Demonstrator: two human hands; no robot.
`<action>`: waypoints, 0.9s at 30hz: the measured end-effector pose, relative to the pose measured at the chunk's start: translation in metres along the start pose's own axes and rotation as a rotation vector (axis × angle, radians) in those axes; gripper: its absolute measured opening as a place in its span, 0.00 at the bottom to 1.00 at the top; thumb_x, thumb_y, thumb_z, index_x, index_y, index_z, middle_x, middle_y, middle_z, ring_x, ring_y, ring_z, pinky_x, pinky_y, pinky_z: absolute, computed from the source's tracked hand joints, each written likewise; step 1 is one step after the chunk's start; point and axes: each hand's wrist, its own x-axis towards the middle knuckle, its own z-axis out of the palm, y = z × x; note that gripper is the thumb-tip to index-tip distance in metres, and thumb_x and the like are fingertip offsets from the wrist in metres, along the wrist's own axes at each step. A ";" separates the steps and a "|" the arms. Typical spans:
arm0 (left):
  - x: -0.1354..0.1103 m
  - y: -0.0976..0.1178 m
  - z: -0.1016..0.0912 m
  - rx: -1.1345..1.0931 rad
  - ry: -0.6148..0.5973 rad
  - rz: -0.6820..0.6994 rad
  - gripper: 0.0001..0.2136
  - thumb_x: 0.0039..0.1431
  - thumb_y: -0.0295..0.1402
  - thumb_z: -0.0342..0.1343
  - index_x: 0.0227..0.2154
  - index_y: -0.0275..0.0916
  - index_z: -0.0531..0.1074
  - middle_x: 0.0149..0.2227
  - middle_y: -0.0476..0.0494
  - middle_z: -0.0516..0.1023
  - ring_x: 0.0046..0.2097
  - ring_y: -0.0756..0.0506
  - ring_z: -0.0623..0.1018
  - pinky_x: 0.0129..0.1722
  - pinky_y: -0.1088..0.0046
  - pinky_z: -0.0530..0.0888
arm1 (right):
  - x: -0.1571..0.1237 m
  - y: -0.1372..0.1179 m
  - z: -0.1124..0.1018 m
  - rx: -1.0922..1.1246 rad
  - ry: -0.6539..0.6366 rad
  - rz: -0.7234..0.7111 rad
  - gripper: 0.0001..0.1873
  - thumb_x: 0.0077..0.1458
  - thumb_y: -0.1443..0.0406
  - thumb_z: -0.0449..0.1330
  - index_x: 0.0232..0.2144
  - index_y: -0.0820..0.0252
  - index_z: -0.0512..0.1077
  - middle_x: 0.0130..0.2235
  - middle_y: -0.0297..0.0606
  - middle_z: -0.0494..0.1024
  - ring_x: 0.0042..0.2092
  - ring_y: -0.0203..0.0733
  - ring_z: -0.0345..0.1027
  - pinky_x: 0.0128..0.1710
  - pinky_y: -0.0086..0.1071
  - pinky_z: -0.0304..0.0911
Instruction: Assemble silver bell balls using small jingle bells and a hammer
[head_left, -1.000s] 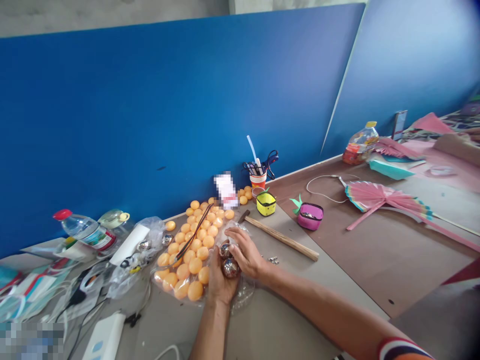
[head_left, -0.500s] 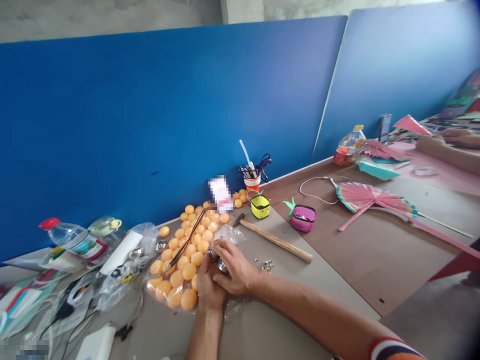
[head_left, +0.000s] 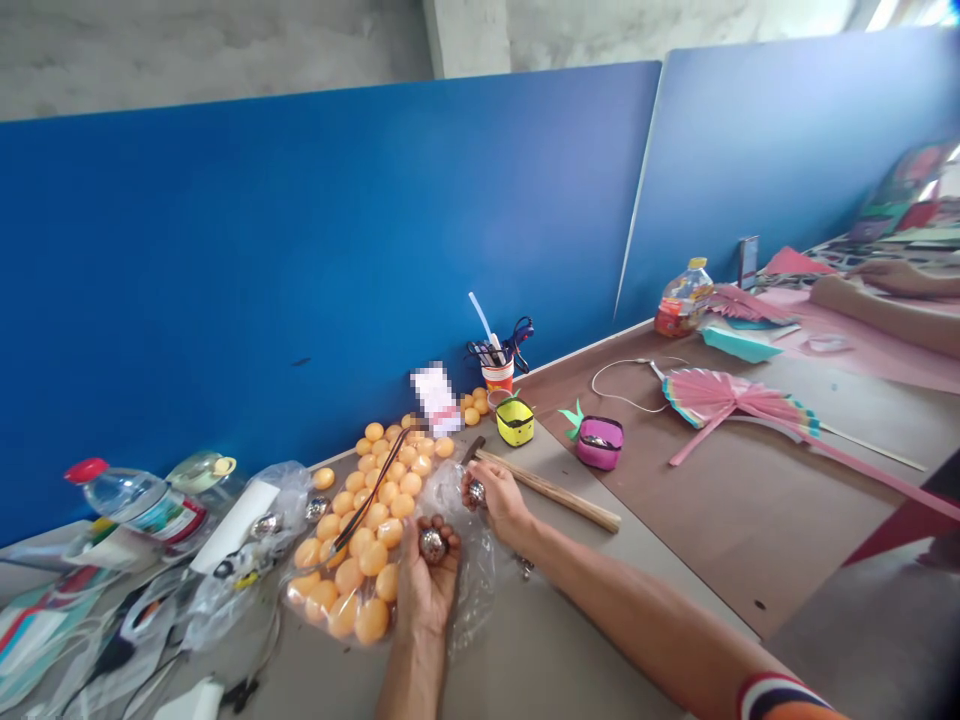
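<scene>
My left hand [head_left: 424, 588] is turned palm up with its fingers curled around a shiny silver ball [head_left: 433, 545]. Just beyond it to the right, my right hand [head_left: 504, 502] grips another silver ball [head_left: 477, 492] between thumb and fingers. The two balls are apart. Beneath and between my hands lies a crumpled clear plastic bag [head_left: 474, 590]. Close by on the left is a clear bag full of orange balls [head_left: 364, 550]. A hammer [head_left: 562, 492] with a wooden handle rests just behind my right hand. Small metal pieces [head_left: 526, 567] are partly hidden by my right forearm.
A yellow pouch [head_left: 515, 422], a purple pouch [head_left: 600, 443] and a cup of pens and scissors [head_left: 497, 375] stand behind. Bottles [head_left: 142, 500] and plastic bags crowd the left. A pink paper fan [head_left: 739, 395] lies right, near another person's arms [head_left: 885, 310].
My hands, which were together around the silver balls, have separated. The right hand has moved up and right with one ball; the left keeps the other. The view has shifted slightly.
</scene>
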 end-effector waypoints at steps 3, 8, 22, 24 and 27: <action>-0.004 0.000 0.008 -0.009 0.089 -0.010 0.11 0.52 0.34 0.69 0.24 0.36 0.72 0.24 0.50 0.75 0.25 0.52 0.74 0.24 0.79 0.74 | -0.001 0.001 0.003 -0.004 -0.009 0.057 0.19 0.43 0.52 0.63 0.15 0.58 0.65 0.15 0.31 0.67 0.15 0.31 0.56 0.16 0.28 0.48; -0.008 0.002 0.019 0.018 0.123 -0.024 0.12 0.52 0.31 0.68 0.22 0.35 0.70 0.22 0.49 0.74 0.23 0.52 0.72 0.21 0.79 0.71 | -0.002 0.002 0.005 -0.067 -0.057 0.093 0.20 0.43 0.51 0.64 0.15 0.58 0.65 0.14 0.31 0.67 0.14 0.31 0.56 0.15 0.27 0.45; -0.003 0.004 0.012 -0.028 0.118 -0.031 0.08 0.59 0.34 0.61 0.27 0.35 0.74 0.26 0.44 0.79 0.28 0.49 0.77 0.28 0.74 0.77 | 0.008 0.012 -0.005 -0.097 -0.087 0.018 0.22 0.45 0.48 0.62 0.16 0.59 0.67 0.16 0.32 0.67 0.16 0.33 0.58 0.19 0.30 0.49; -0.002 0.005 0.012 -0.062 0.098 -0.046 0.08 0.61 0.32 0.57 0.29 0.35 0.76 0.28 0.42 0.80 0.31 0.46 0.80 0.33 0.70 0.80 | 0.008 0.012 -0.005 -0.044 -0.097 0.009 0.20 0.44 0.50 0.63 0.17 0.59 0.67 0.18 0.32 0.69 0.19 0.34 0.60 0.21 0.30 0.52; -0.002 0.007 0.013 -0.099 0.049 -0.061 0.06 0.56 0.25 0.55 0.31 0.34 0.78 0.31 0.39 0.82 0.35 0.44 0.82 0.38 0.66 0.81 | 0.009 0.014 -0.003 0.061 -0.112 -0.029 0.12 0.41 0.57 0.65 0.23 0.59 0.71 0.22 0.31 0.72 0.24 0.35 0.64 0.27 0.30 0.58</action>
